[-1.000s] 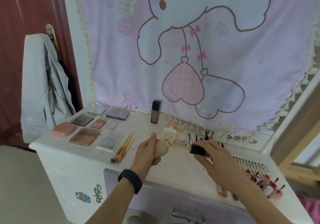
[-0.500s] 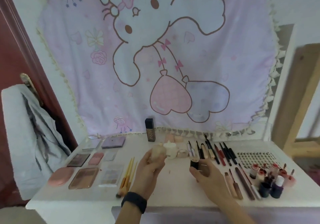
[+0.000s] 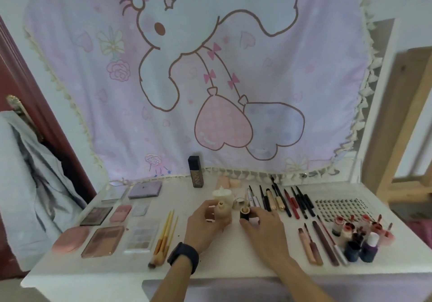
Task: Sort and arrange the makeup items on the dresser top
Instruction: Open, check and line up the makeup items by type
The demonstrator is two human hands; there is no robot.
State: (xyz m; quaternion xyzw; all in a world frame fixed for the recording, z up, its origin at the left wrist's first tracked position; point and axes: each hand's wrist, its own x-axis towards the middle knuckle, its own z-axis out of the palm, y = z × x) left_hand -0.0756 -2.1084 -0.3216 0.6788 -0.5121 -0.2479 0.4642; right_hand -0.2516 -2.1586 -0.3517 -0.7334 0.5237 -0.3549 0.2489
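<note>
My left hand (image 3: 205, 224) grips a small beige foundation bottle (image 3: 222, 211), upright and uncapped, just above the white dresser top (image 3: 229, 259). My right hand (image 3: 261, 229) pinches its black cap (image 3: 244, 213) a little to the right of the bottle's neck. The cap and the bottle are apart. Eyeshadow palettes (image 3: 102, 241) and a pink compact (image 3: 70, 239) lie at the left, gold brushes (image 3: 163, 241) beside them. Pencils and mascaras (image 3: 280, 200) lie in a row at the right.
A dark tall bottle (image 3: 196, 172) stands at the back, a cream jar (image 3: 223, 195) behind my hands. Nail polish bottles (image 3: 360, 238) crowd the right front, a lash sheet (image 3: 339, 208) behind them. A pink cartoon cloth (image 3: 210, 79) hangs behind, a grey garment (image 3: 30, 184) at the left.
The view swung right and up, bringing the right side of the dresser into sight. Both hands lowered toward the dresser top, and the cap stays close beside the bottle.
</note>
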